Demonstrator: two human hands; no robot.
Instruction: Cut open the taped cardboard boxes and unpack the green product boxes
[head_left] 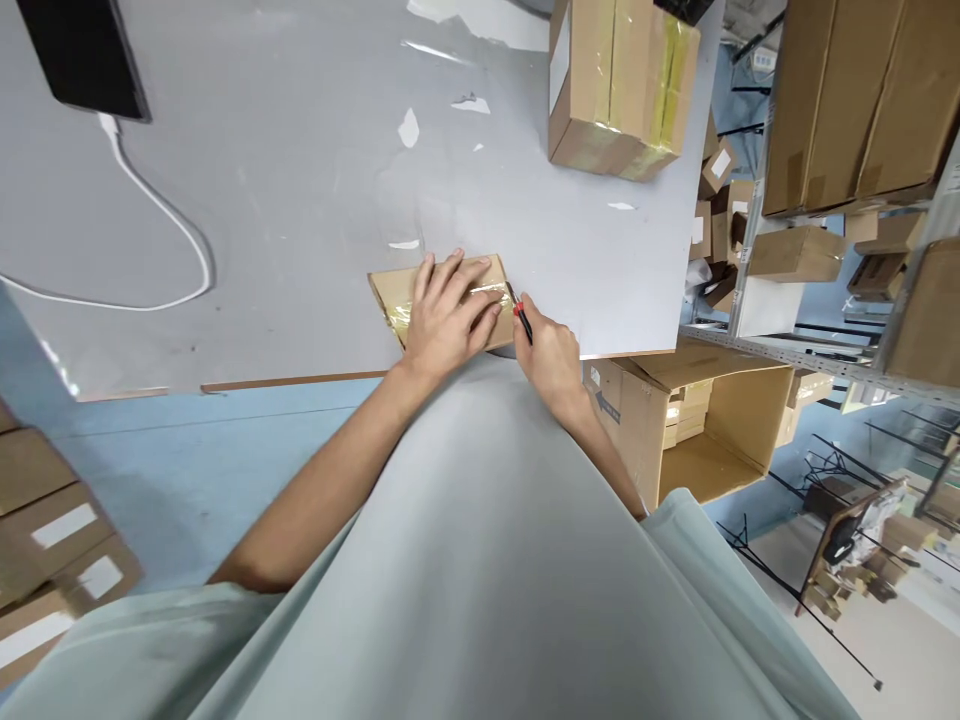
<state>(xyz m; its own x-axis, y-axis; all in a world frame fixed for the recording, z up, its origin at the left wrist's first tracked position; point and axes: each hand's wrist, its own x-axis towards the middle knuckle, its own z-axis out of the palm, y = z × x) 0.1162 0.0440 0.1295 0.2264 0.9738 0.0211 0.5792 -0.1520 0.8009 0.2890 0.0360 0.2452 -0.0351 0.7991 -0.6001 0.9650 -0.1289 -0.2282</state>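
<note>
A small flat cardboard box (487, 275) with clear yellowish tape across it lies at the table's near edge. My left hand (448, 315) rests on its top, fingers spread out over the cardboard and tape. In my right hand (550, 358) is a red and black utility knife (523, 318), gripped by its handle. The knife's tip is at the right end of the box, by the tape; whether the blade has gone in is too small to tell.
On the grey table (300, 200) are a taped carton (622, 90), paper scraps and a phone (82, 55) on a white cable (176, 215). An open carton (716, 430) with small boxes inside stands right of the table. Shelves with boxes are farther right; stacked cartons (60, 540) stand at lower left.
</note>
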